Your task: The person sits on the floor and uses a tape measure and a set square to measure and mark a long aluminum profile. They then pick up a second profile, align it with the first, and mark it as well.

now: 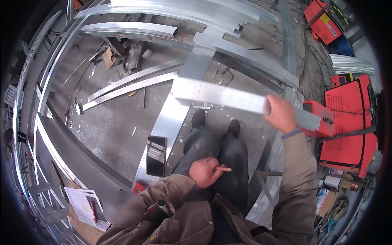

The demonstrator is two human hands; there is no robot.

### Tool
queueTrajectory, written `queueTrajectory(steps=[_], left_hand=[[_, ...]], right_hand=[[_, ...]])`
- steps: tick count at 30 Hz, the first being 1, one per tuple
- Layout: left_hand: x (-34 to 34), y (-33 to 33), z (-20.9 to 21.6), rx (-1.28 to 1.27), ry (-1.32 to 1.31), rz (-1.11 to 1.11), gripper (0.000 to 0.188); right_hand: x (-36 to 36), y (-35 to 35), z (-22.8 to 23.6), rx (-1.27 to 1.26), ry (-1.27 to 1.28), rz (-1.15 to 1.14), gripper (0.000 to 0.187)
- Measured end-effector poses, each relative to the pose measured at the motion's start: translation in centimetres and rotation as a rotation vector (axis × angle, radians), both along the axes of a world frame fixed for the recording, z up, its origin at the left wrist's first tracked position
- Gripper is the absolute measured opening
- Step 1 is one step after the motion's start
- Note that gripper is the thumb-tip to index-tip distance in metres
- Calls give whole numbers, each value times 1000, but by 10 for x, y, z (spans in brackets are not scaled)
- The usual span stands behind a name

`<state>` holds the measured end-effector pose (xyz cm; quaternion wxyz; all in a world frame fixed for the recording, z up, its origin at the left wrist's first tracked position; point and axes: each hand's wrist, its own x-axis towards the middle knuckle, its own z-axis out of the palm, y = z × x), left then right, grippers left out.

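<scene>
We are clamping our right hand (281, 113) on a silver metal bar (232, 98) and curling our left hand (204, 172) above our legs (234, 153), its grip unclear to us.

Downward fisheye view from head height

Right fingers (269, 106) grip a silver metal bar (237, 99).

Long silvery bar (230, 97) stretches crosswise; short slim stick (223, 168), kind unclear, points right.
</scene>
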<state>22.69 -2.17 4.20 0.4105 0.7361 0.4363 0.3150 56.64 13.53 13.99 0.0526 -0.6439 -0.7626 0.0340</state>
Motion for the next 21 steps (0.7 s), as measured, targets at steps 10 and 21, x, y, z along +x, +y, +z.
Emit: queueTrajectory(steps=[10, 21], left_hand=[[0, 25, 2, -23, -66, -21, 37], [16, 21, -16, -5, -20, 56, 40]], right_hand=[[64, 199, 11, -7, 254, -63, 62], [104, 252, -62, -125, 157, -47, 83]])
